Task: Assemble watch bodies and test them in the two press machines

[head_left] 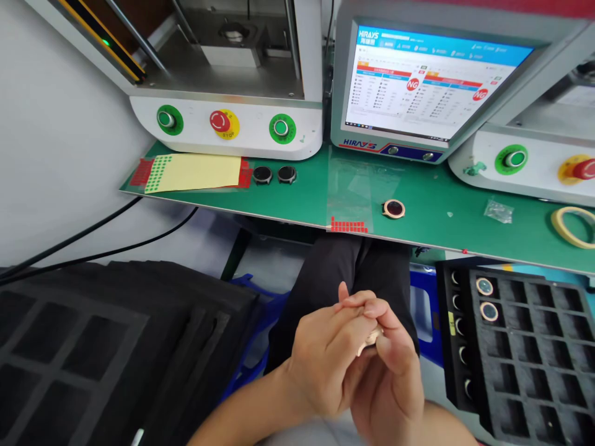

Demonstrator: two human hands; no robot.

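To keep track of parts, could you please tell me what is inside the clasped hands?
A gold piece shows between the left hand and the right hand. The hands cover the rest, so its full shape cannot be seen.

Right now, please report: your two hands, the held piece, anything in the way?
Left hand and right hand together around gold-coloured piece. Piece mostly hidden. Gold-rimmed watch on green table ahead, not blocking hands.

The left hand (320, 356) and right hand (395, 365) take up room above the lap (307, 291). Beyond, the bench (310, 192) between dark watches (287, 174) and gold watch (394, 209) offers passage — only flat film (349, 195) lies there. Left machine (253, 127) and screen (432, 80) block the far side. A foam stack (153, 347) stands near left; the tray (484, 339) near right has open pockets.
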